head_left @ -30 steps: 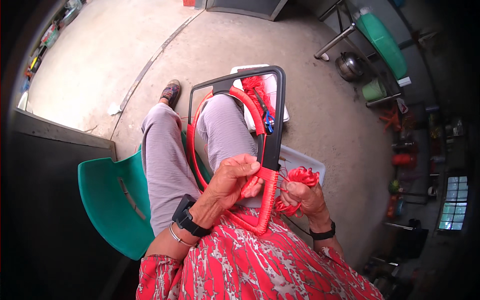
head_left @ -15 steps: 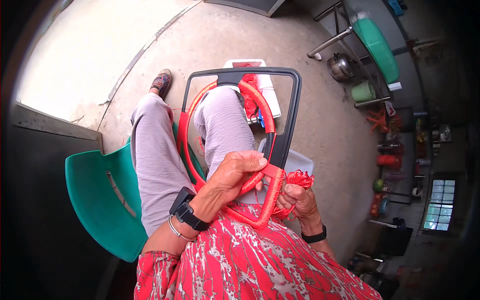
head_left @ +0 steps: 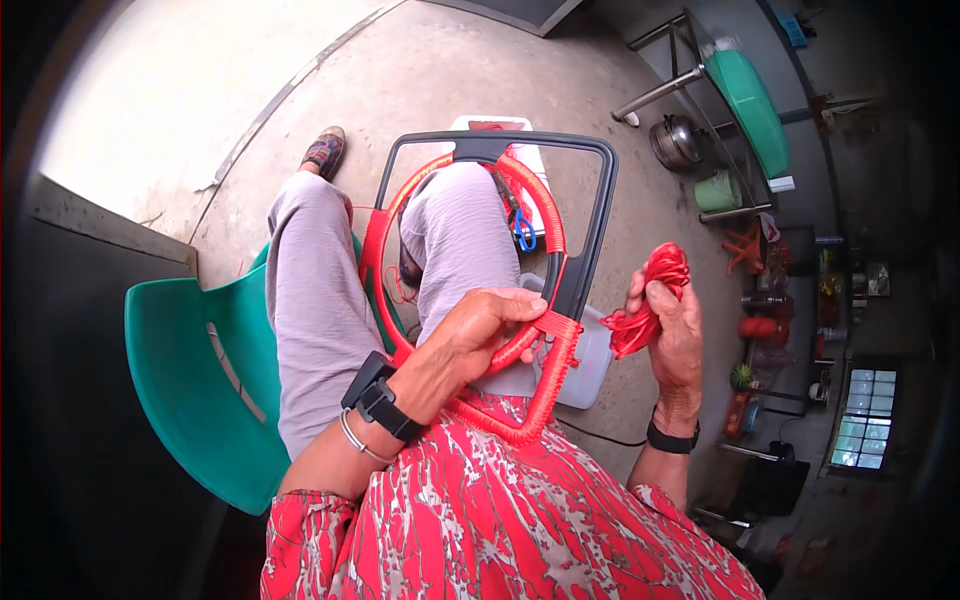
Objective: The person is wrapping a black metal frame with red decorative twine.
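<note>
A black frame (head_left: 606, 215) with rounded corners and a ring inside it lies across my lap. Glossy red cord wrapping (head_left: 543, 402) covers its near right corner and most of the ring, while the far part of the frame is bare black. My left hand (head_left: 492, 322) pinches the frame with the thumb on top, where ring and side bar meet beside the wrapping's end. Off to the right, my right hand (head_left: 677, 340) is closed round a bundle of red cord (head_left: 657, 295), apart from the frame. The left fingers are partly hidden under the ring.
Past my knee stands a white container (head_left: 541, 165) with blue-handled scissors (head_left: 524, 232) at it. A translucent plastic box (head_left: 588, 372) sits right of my lap. At left is a green plastic chair (head_left: 190, 390); a metal pot (head_left: 676, 142) and green bucket (head_left: 719, 191) stand far right.
My right hand has moved right and up, away from the frame, carrying the cord bundle. My left hand keeps its hold; the frame has shifted slightly right.
</note>
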Motion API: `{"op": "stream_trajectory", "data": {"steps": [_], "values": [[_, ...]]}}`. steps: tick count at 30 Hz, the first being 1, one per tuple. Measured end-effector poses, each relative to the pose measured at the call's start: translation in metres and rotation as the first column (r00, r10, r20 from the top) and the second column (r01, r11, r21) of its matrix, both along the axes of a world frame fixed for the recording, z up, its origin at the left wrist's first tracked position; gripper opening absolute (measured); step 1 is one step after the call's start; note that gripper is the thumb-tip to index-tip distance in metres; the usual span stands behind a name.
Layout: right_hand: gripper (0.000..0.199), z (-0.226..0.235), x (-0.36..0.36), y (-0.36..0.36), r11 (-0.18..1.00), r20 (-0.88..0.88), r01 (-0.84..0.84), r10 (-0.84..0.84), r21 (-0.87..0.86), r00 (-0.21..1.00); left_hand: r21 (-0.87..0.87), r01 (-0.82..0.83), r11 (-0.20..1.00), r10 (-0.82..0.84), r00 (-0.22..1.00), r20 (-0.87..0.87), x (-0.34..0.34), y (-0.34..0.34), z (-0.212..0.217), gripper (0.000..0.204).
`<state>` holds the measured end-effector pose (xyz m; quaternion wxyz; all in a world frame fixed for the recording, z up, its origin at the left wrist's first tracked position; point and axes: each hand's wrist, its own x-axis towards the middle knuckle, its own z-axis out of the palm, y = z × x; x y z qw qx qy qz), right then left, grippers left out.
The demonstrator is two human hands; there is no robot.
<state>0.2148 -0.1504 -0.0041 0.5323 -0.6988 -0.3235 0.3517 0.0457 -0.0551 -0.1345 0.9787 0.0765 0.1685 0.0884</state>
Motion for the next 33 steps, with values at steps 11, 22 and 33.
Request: {"op": "stream_trajectory", "data": {"steps": [11,22,33], "values": [[0.026,-0.015,-0.047,-0.008,0.963,0.082,0.033,-0.011,-0.267,0.997,0.023,-0.086,0.996,0.086,0.996,0.038,-0.002,-0.007,-0.002,0.018],[0.02,-0.014,-0.07,-0.004,0.96,0.229,0.059,0.005,-0.272,0.973,0.067,-0.175,0.982,0.169,0.982,0.08,-0.009,-0.01,0.002,0.019],[0.018,-0.021,-0.079,-0.019,0.978,0.177,0.101,-0.068,-0.181,0.982,0.08,-0.12,0.99,0.124,0.991,-0.053,-0.016,-0.01,0.02,0.019]]}}
